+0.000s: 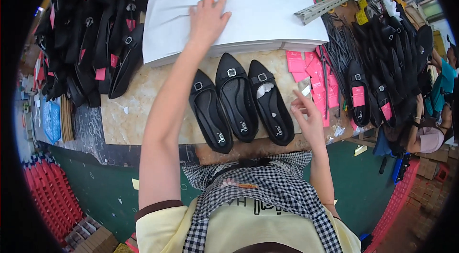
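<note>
My left hand [209, 19] lies on a stack of white paper sheets [267, 9], fingers spread, and the top sheet wrinkles around it. Something orange shows at one fingertip. Three black pointed flat shoes stand side by side in front of me: a left one [210, 114], a middle one [236, 100] and a right one [271, 102]. Each has a square silver buckle, and the right one has crumpled white material in its toe. Just right of that shoe hovers my right hand [307, 117], its fingers loosely bent and apart, with nothing visible in them.
Black shoes with pink tags pile up at the left [91, 33] and right [392, 57]. Pink cards [313, 76] and a bundle of thin black strips [342, 52] lie right of the paper. A slotted metal bar [322, 8] rests on the sheets. People work at the far right.
</note>
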Available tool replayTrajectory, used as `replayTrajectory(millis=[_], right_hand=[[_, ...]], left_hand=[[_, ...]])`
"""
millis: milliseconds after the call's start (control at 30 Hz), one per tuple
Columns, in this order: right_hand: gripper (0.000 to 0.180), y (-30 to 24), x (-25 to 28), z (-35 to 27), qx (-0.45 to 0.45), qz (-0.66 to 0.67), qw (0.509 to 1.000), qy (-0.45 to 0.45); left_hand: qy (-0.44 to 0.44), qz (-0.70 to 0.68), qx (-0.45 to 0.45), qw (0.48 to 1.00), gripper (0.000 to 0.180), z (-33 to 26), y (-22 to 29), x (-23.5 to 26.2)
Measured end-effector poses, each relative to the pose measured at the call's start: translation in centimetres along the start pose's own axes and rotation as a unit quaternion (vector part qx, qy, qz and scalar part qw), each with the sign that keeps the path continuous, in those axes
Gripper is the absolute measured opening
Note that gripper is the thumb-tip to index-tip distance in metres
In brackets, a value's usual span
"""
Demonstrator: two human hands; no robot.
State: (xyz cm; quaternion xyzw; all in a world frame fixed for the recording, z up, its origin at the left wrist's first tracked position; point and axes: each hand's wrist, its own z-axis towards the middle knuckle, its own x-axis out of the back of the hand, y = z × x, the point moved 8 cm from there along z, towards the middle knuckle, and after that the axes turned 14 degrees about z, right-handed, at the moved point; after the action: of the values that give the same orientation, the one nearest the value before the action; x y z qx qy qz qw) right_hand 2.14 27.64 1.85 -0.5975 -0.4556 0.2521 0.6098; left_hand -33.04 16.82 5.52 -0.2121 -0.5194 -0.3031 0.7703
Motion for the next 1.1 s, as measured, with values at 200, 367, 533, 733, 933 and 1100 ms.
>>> replayTrajectory(millis=[200, 367, 533, 733, 933, 1100], right_hand=[[0.056, -3.7, -2.6, -0.8, -0.108, 0.511, 0.849, 0.074], [0.053, 6.8, -7.8, -7.3, -0.312, 0.594, 0.742, -0.019], [0.082, -7.1, -5.5, -0.1, 0.02, 0.103, 0.985, -0.138], [0.048, -4.6, -8.9, 3.8, 0.06, 0.049, 0.994, -0.079], [0.025, -5.5, -14.6, 2.3, 0.313, -0.327, 0.876, -0.164], [0.037, -6.2, -18.4, 6.7, 0.357, -0.407, 0.835, -0.098]], left_hand=[[-0.135, -0.343, -0.375, 0.851, 0.016, -19.4, 19.8, 14.0], [0.132, -0.428, -0.186, 0.875, 0.021, -17.3, 13.0, 17.6], [0.068, -0.381, 0.1, 0.917, 0.032, -19.2, 6.5, 12.3], [-0.162, -0.625, 0.242, 0.724, 0.029, -20.8, 5.9, 5.4], [-0.13, -0.231, -0.131, 0.955, 0.024, -25.4, 12.6, 8.7], [-0.097, -0.211, -0.133, 0.964, 0.02, -25.2, 13.0, 8.3]])
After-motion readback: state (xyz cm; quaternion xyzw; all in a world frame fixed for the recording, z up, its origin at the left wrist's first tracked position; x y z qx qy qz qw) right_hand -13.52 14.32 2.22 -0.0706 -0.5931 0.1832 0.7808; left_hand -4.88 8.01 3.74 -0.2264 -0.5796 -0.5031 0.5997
